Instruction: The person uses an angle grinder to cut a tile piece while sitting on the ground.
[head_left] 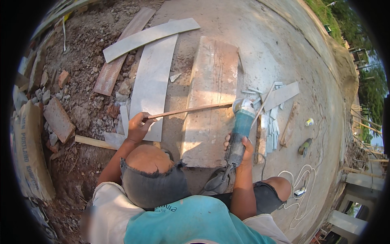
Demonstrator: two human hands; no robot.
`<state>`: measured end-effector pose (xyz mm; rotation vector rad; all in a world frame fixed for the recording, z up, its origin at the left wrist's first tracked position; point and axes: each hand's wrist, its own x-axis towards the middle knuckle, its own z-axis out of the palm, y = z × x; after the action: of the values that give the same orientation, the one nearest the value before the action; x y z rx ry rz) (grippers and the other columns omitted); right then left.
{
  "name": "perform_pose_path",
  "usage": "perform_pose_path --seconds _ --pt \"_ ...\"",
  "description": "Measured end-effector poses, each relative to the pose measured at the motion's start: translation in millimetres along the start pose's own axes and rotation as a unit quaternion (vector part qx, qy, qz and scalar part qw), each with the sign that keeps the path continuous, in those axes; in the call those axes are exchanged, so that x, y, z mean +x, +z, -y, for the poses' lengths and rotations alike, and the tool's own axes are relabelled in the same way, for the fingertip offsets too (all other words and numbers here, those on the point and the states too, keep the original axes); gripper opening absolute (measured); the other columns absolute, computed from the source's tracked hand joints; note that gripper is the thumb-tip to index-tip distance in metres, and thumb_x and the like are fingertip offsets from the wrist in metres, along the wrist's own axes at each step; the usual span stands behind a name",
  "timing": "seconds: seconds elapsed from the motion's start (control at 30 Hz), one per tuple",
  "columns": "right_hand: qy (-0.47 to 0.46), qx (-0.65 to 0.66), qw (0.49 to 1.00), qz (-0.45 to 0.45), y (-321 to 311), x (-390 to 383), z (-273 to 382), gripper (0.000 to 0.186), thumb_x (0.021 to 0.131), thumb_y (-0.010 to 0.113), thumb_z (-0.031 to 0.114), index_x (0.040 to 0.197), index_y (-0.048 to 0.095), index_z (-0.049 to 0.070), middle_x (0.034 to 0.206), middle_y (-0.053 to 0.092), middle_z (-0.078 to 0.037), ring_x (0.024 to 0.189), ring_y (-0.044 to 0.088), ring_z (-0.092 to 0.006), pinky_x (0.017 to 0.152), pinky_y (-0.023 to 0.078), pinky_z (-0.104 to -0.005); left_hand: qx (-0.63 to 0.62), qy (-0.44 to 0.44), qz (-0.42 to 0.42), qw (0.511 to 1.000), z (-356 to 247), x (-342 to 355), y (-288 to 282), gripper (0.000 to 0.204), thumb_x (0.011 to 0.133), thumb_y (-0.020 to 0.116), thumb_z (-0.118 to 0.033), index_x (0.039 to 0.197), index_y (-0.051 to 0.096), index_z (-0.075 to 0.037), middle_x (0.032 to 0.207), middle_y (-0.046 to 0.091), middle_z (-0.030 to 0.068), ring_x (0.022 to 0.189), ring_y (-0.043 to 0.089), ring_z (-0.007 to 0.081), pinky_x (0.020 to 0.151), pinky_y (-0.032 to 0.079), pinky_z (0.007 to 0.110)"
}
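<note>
knee (148,158) bent up (nearest) | left hand (138,127) gripping strip (191,110) end, arm outstretched | right hand (239,148) wrapped round grinder (240,126), disc at strip's far end over slab (209,101)

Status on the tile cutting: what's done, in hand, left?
Done: a pile of narrow grey cut tile strips lies right of the pale stone slab. In hand: left hand steadies a thin reddish strip across the slab; right hand holds the teal angle grinder at its far end. Left: long grey tile planks lie uncut.
</note>
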<state>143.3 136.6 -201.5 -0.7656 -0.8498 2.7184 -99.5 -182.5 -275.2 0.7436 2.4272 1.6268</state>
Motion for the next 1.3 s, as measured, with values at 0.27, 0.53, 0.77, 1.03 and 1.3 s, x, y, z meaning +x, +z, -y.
perform_pose_path --seconds 0.27,0.53,0.77,1.03,1.3 --pt "-0.009 0.008 1.0 0.009 -13 2 7 0.06 0.085 0.065 0.037 0.12 0.051 -0.01 0.1 0.062 -0.022 0.083 0.067 -0.0318 0.071 0.06 -0.0416 0.058 0.001 -0.031 0.998 10 -7 -23 0.017 0.081 0.077 -0.005 0.088 0.062 0.0 0.078 0.069 0.0081 0.072 0.069 0.0124 0.064 0.055 0.026" --pt "-0.017 -0.038 0.999 -0.008 1 -4 15 0.055 0.083 0.068 0.03 0.118 0.052 -0.009 0.098 0.064 -0.022 0.081 0.068 -0.0306 0.07 0.06 -0.041 0.044 -0.175 0.059 0.982 20 14 -41 0.027 0.083 0.079 -0.019 0.083 0.061 0.001 0.073 0.068 0.0061 0.065 0.061 0.0074 0.058 0.051 0.024" --pt "-0.02 -0.179 0.982 -0.051 30 -7 20 0.044 0.078 0.073 0.02 0.111 0.058 -0.004 0.095 0.065 -0.013 0.08 0.068 -0.0235 0.069 0.058 -0.0347 0.352 -0.257 0.224 0.872 -17 62 -46 0.044 0.079 0.081 -0.035 0.083 0.062 0.005 0.076 0.066 0.0108 0.069 0.06 0.0126 0.061 0.048 0.029" --pt "-0.046 -0.294 0.951 -0.081 54 -1 18 0.045 0.069 0.081 0.023 0.104 0.064 0.0 0.092 0.064 -0.005 0.082 0.059 -0.0157 0.076 0.047 -0.0303 -0.009 -0.19 0.388 0.902 -192 142 53 0.061 0.078 0.08 -0.044 0.102 0.062 0.009 0.086 0.064 0.011 0.078 0.063 0.0185 0.068 0.053 0.031" --pt "-0.076 -0.408 0.904 -0.1 70 -8 32 0.05 0.065 0.083 0.029 0.1 0.064 -0.001 0.09 0.066 -0.01 0.08 0.063 -0.0204 0.074 0.049 -0.0326 -0.151 -0.323 0.42 0.835 -250 109 153 0.067 0.082 0.079 -0.037 0.121 0.052 0.01 0.112 0.063 0.0176 0.102 0.065 0.0271 0.091 0.052 0.04"
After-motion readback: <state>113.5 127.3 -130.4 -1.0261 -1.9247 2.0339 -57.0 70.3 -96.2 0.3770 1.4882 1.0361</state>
